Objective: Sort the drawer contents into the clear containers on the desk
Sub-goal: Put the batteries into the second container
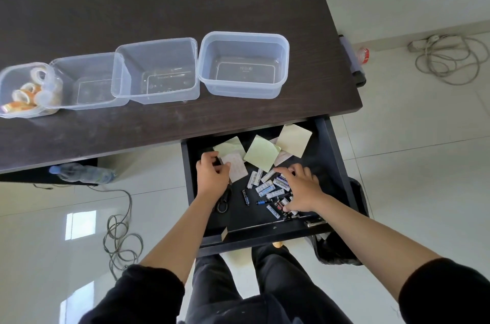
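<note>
The open black drawer (336, 159) holds yellow-green sticky notes (261, 152), a pinkish white note (237, 169), several batteries (263, 187) and binder clips (222, 204). My left hand (212, 177) pinches the edge of the pinkish white note at the drawer's left. My right hand (299, 189) lies spread over the pile of batteries, fingers apart; whether it grips one is hidden. Four clear containers stand in a row on the dark desk (159, 0): the leftmost (16, 71) holds tape rolls (23, 95), the other three, such as the rightmost (242, 39), hold nothing.
A plastic water bottle (82, 173) lies under the desk at left. Cables (119, 241) coil on the tiled floor, and a power strip with cord (448, 58) lies at right. A dark bin (336, 249) stands below the drawer's right corner.
</note>
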Motion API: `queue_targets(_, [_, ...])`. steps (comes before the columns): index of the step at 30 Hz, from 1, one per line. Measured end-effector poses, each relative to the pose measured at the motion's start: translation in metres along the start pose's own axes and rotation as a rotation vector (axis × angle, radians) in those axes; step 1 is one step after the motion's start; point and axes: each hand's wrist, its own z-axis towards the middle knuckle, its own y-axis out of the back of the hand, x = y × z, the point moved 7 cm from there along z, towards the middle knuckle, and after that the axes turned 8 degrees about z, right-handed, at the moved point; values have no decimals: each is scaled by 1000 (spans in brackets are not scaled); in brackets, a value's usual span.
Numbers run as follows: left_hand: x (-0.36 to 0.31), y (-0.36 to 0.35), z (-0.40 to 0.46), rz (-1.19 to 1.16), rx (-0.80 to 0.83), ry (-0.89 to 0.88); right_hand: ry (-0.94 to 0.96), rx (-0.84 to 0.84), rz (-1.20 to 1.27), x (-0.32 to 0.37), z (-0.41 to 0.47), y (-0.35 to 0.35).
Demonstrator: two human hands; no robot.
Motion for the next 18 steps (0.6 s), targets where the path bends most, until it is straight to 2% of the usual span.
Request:
queue_targets(3, [-7,1,-14,59,-70,-57,-9,-10,-27,2,2,-3])
queue_targets(5, [-7,-9,-25,161,-62,-140,-17,-16,-48,3,3,-5])
queue_targets(8, [1,-47,-41,411,148,-234,-23,-21,-57,5,4,-6])
queue_targets(11, [20,-78,-49,648,347,-178,-14,11,-54,8,3,-10])
queue_targets(13, [23,-86,-50,694,381,-168,-7,50,-56,9,0,-16])
queue_targets(18, [28,-104,-56,611,495,-154,-1,150,32,16,-5,-36])
